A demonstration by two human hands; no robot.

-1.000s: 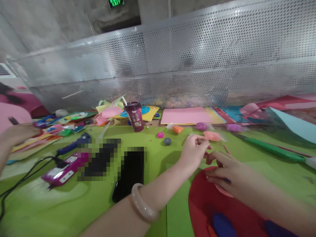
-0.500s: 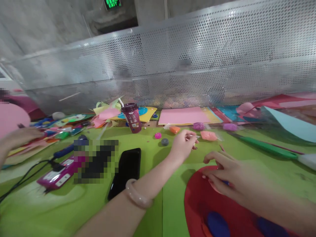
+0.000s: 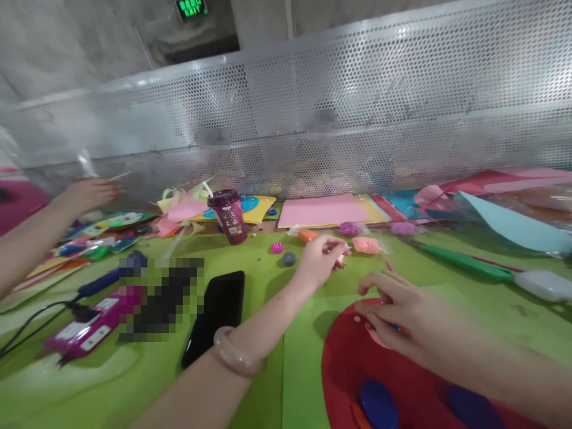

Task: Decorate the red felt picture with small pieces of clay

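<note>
The red piece (image 3: 338, 363), near right on the counter (image 3: 263, 381), already bears blue ovals (image 3: 379, 405), its left side bare. The left hand (image 3: 319, 259) seems to pinch a pale bit (image 3: 341, 259); the right hand (image 3: 397, 304) is loosely spread.

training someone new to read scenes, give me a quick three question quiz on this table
1. Short answer: which wrist wears the glossy pale bangle?
2. Multiple choice: what colour is the large rounded flat sheet under the right hand? a) yellow b) red c) white
3. Fill the gap: a white ____ sticks out of the maroon lidded cup.

Key: 1 left; 2 b; 3 straw
</note>
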